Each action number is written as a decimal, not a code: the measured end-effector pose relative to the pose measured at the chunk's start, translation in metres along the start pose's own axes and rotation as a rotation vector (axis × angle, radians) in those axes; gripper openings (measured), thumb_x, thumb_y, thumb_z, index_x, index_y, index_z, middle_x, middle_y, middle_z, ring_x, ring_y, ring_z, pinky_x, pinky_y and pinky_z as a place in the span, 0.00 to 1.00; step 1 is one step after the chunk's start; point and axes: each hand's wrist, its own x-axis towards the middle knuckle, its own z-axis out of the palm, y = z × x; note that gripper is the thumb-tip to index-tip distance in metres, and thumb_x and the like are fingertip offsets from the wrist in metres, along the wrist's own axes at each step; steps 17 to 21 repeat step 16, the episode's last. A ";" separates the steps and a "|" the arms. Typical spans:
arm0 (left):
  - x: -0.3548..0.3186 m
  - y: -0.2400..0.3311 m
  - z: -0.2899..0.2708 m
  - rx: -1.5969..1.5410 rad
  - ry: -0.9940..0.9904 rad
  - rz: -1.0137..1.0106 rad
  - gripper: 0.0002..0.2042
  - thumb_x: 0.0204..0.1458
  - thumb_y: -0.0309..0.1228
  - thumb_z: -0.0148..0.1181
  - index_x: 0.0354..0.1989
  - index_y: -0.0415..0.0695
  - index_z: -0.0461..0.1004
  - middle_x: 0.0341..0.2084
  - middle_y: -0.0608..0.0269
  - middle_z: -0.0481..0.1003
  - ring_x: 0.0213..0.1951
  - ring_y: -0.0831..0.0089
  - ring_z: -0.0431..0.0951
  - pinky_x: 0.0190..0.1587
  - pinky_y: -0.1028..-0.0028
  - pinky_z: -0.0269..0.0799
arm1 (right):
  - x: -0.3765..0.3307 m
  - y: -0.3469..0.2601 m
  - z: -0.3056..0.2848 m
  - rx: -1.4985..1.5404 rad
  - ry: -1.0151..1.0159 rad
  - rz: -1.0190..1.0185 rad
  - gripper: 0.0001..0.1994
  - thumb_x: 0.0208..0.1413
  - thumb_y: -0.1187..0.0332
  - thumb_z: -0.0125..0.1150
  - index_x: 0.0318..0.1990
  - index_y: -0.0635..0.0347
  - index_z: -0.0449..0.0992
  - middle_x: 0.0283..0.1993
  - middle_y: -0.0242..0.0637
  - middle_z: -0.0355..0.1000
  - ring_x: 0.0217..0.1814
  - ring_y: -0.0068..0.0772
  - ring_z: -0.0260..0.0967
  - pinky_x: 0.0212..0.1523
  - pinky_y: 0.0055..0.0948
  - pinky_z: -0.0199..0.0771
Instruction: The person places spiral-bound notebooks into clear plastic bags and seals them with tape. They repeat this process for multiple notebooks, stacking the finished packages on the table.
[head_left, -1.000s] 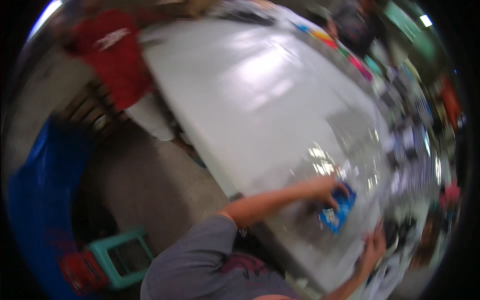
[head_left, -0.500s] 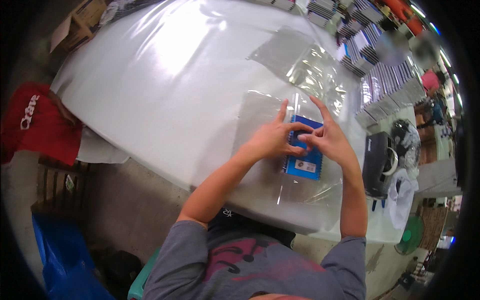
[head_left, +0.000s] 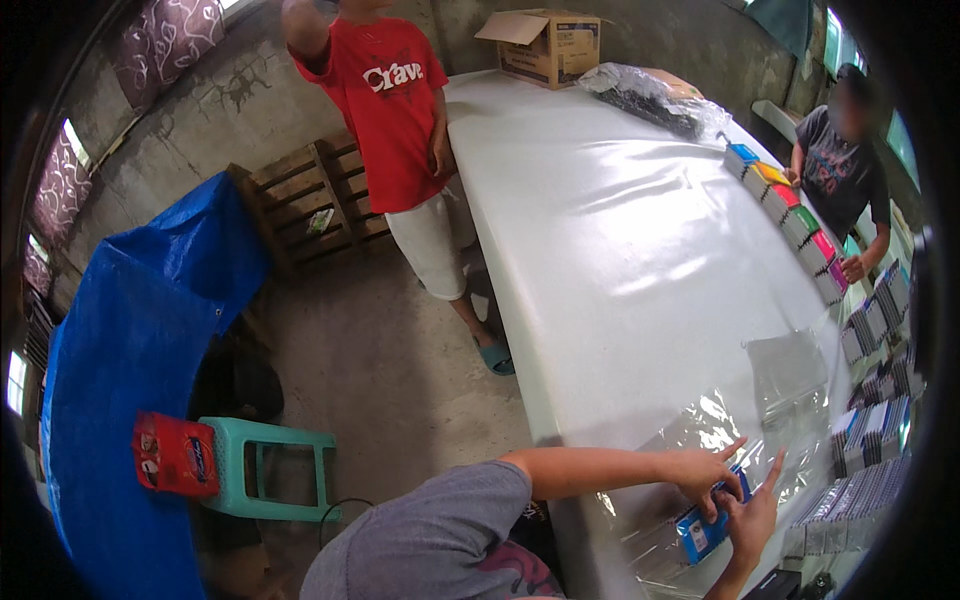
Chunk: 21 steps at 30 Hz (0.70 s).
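On the table's near right part lies a small blue spiral notebook (head_left: 700,537), resting on or in clear plastic film (head_left: 640,535); I cannot tell which. My left hand (head_left: 708,480) is just over it, index finger stretched out and thumb apart from the curled fingers. Facing it, my right hand (head_left: 752,518) also points its index finger outward, its thumb reaching toward the left fingers. The fingertips of both hands meet or nearly meet over the notebook, hiding part of its cover. Nothing is visibly held.
Stacked notebooks (head_left: 840,520) line the right edge beside more clear film (head_left: 790,375). A co-worker (head_left: 845,160) handles a row of colourful notebooks (head_left: 790,212). Another person in a red shirt (head_left: 385,110) stands left of the white table (head_left: 600,330). A green stool (head_left: 265,465) stands behind me.
The view has swung left, bringing the stool, blue tarp and both people into fuller sight. My hands remain together over the blue notebook, fingers in much the same pose.
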 end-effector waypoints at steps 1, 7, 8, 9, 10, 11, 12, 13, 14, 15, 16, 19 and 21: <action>-0.001 0.001 -0.002 0.000 -0.007 -0.020 0.28 0.33 0.46 0.70 0.50 0.65 0.72 0.66 0.41 0.26 0.54 0.51 0.68 0.53 0.63 0.67 | -0.002 -0.005 -0.003 -0.011 0.015 0.004 0.55 0.32 0.71 0.70 0.69 0.47 0.38 0.29 0.51 0.74 0.32 0.54 0.73 0.31 0.40 0.70; -0.012 0.020 -0.011 0.005 0.027 -0.171 0.43 0.33 0.49 0.69 0.62 0.55 0.57 0.66 0.40 0.33 0.56 0.47 0.65 0.55 0.63 0.64 | -0.017 0.053 0.036 0.164 0.261 0.082 0.49 0.39 0.59 0.70 0.67 0.53 0.43 0.40 0.50 0.73 0.41 0.46 0.72 0.39 0.38 0.69; -0.014 0.024 -0.011 -0.015 0.093 -0.206 0.47 0.33 0.50 0.69 0.65 0.51 0.52 0.66 0.40 0.35 0.56 0.46 0.64 0.56 0.63 0.63 | -0.012 0.088 0.054 0.246 0.183 0.232 0.48 0.42 0.56 0.69 0.67 0.54 0.45 0.43 0.50 0.72 0.44 0.43 0.71 0.42 0.37 0.69; -0.012 0.018 0.000 -0.036 0.138 -0.188 0.50 0.34 0.53 0.68 0.65 0.46 0.48 0.65 0.39 0.37 0.58 0.46 0.62 0.58 0.63 0.60 | -0.009 0.105 0.067 0.330 0.105 0.380 0.46 0.44 0.53 0.68 0.66 0.55 0.46 0.46 0.49 0.71 0.47 0.40 0.70 0.45 0.36 0.68; -0.009 0.003 0.020 -0.063 0.182 -0.174 0.53 0.35 0.56 0.66 0.65 0.41 0.44 0.65 0.38 0.39 0.59 0.46 0.60 0.59 0.62 0.58 | -0.009 0.104 0.076 0.590 0.072 0.333 0.45 0.45 0.51 0.66 0.66 0.56 0.47 0.48 0.48 0.69 0.49 0.38 0.68 0.48 0.35 0.67; -0.007 -0.005 0.031 -0.083 0.212 -0.160 0.56 0.35 0.58 0.65 0.66 0.36 0.40 0.65 0.37 0.41 0.60 0.46 0.58 0.61 0.62 0.55 | -0.013 0.103 0.090 0.859 0.041 0.289 0.44 0.46 0.48 0.65 0.66 0.56 0.48 0.51 0.47 0.67 0.52 0.36 0.66 0.52 0.34 0.65; -0.016 0.024 0.008 -0.240 -0.030 -0.207 0.57 0.37 0.64 0.59 0.64 0.31 0.40 0.63 0.35 0.44 0.64 0.47 0.49 0.64 0.61 0.47 | -0.021 0.099 0.097 1.134 0.015 0.249 0.44 0.47 0.46 0.63 0.66 0.57 0.48 0.53 0.46 0.65 0.55 0.33 0.63 0.55 0.33 0.63; -0.012 0.021 0.022 -0.221 0.050 -0.181 0.57 0.38 0.65 0.58 0.64 0.31 0.41 0.63 0.36 0.45 0.64 0.46 0.49 0.64 0.60 0.46 | -0.030 0.097 0.099 1.177 0.049 0.256 0.44 0.48 0.46 0.63 0.66 0.55 0.47 0.56 0.46 0.63 0.56 0.33 0.62 0.56 0.33 0.61; -0.016 0.023 0.032 -0.203 0.174 -0.179 0.56 0.38 0.66 0.57 0.64 0.32 0.42 0.63 0.36 0.45 0.64 0.46 0.48 0.64 0.60 0.46 | -0.029 0.081 0.096 1.214 0.040 0.234 0.44 0.48 0.46 0.63 0.67 0.54 0.46 0.58 0.46 0.60 0.57 0.33 0.61 0.58 0.33 0.59; -0.020 0.023 0.037 -0.182 0.298 -0.176 0.56 0.38 0.67 0.57 0.64 0.32 0.43 0.62 0.37 0.46 0.65 0.46 0.47 0.64 0.59 0.45 | -0.030 0.064 0.088 1.251 0.030 0.211 0.45 0.48 0.46 0.62 0.68 0.52 0.45 0.60 0.47 0.57 0.58 0.33 0.60 0.59 0.33 0.57; -0.030 0.020 0.039 -0.352 0.357 -0.103 0.55 0.37 0.66 0.59 0.63 0.35 0.45 0.64 0.42 0.45 0.66 0.48 0.45 0.64 0.59 0.44 | -0.034 0.066 0.089 1.253 0.002 0.193 0.45 0.48 0.46 0.62 0.68 0.52 0.45 0.60 0.47 0.57 0.58 0.33 0.60 0.59 0.33 0.57; -0.030 0.020 0.039 -0.352 0.357 -0.103 0.55 0.37 0.66 0.59 0.63 0.35 0.45 0.64 0.42 0.45 0.66 0.48 0.45 0.64 0.59 0.44 | -0.034 0.066 0.089 1.253 0.002 0.193 0.45 0.48 0.46 0.62 0.68 0.52 0.45 0.60 0.47 0.57 0.58 0.33 0.60 0.59 0.33 0.57; -0.030 0.020 0.039 -0.352 0.357 -0.103 0.55 0.37 0.66 0.59 0.63 0.35 0.45 0.64 0.42 0.45 0.66 0.48 0.45 0.64 0.59 0.44 | -0.034 0.066 0.089 1.253 0.002 0.193 0.45 0.48 0.46 0.62 0.68 0.52 0.45 0.60 0.47 0.57 0.58 0.33 0.60 0.59 0.33 0.57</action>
